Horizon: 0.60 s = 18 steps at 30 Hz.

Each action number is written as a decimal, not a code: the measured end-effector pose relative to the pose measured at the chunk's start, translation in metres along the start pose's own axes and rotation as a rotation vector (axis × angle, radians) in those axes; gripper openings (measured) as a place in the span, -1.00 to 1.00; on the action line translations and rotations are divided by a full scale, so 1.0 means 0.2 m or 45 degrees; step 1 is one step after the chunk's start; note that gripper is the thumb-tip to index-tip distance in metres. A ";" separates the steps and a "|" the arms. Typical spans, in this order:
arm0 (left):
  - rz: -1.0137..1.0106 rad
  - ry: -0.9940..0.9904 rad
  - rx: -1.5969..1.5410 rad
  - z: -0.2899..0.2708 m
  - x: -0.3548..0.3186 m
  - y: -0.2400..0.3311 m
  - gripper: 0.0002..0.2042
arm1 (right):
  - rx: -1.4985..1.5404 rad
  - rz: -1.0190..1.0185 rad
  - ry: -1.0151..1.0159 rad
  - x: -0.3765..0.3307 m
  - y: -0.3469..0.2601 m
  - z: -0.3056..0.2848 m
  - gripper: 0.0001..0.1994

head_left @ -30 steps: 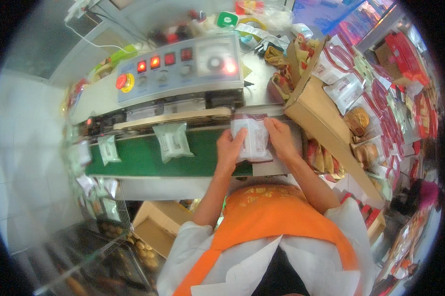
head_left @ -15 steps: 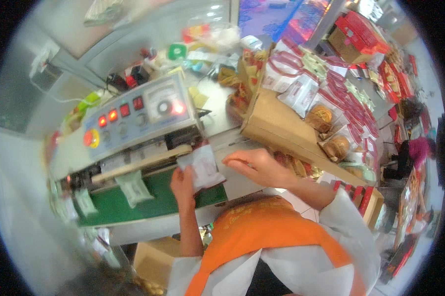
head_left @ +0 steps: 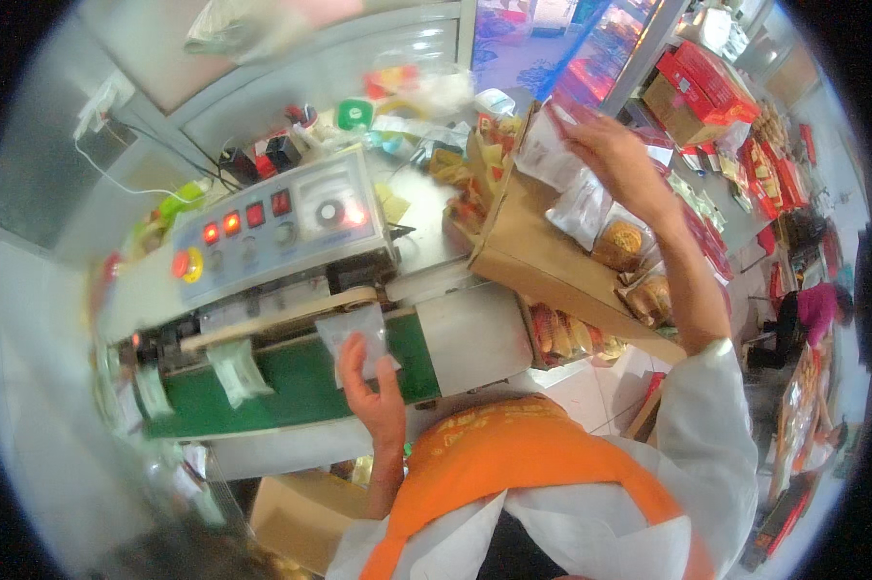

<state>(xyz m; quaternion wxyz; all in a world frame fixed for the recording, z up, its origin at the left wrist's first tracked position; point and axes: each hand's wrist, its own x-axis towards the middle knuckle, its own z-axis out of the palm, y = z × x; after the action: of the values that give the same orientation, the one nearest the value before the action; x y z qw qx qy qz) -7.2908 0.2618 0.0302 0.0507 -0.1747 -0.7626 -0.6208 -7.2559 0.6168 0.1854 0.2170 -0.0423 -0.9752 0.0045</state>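
The bag [head_left: 344, 327] by the left hand [head_left: 372, 387] is small, whitish and cloudy, with a flat upper edge and soft, creased sides; any print on it is too blurred to make out. It stands at the front of the sealing machine [head_left: 252, 232], its upper edge by the pale strip [head_left: 281, 319] and its body over the green belt [head_left: 296, 372]. The left hand is loosely open, thumb and fingers apart, in front of the bag's lower part. The right hand [head_left: 617, 159] reaches over the cardboard box [head_left: 552, 256], fingers bent down at a white bag [head_left: 548, 155] with a dark red border; whether it grips that bag I cannot tell.

Further left on the belt, two puffy white bags [head_left: 238, 373] show plainly; the far end is too blurred to count. Two round brown buns [head_left: 621, 242] show through clear wrapping in the box. The machine's panel carries four red square switches [head_left: 232, 223], two glowing brightly, one large dial [head_left: 329, 212] and one red push button [head_left: 182, 263] on yellow.
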 end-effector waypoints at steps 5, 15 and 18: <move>0.283 -0.088 -0.023 0.01 0.10 0.21 -0.56 | 0.203 -0.294 -0.233 -0.02 -0.38 -0.34 -0.74; -0.621 -0.552 -0.764 0.14 0.03 0.15 -0.68 | 1.101 0.368 0.050 -0.34 -0.77 0.22 -0.59; -0.716 -0.501 -0.659 0.11 0.06 0.05 -0.69 | 1.849 0.846 -0.104 -0.46 -0.86 0.50 -0.62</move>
<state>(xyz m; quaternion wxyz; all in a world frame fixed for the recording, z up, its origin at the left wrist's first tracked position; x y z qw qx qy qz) -7.2967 0.2878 0.0373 -0.3126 -0.0821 -0.5947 -0.7361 -7.2296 0.4378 0.0599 0.1418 -0.1787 -0.6722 0.7044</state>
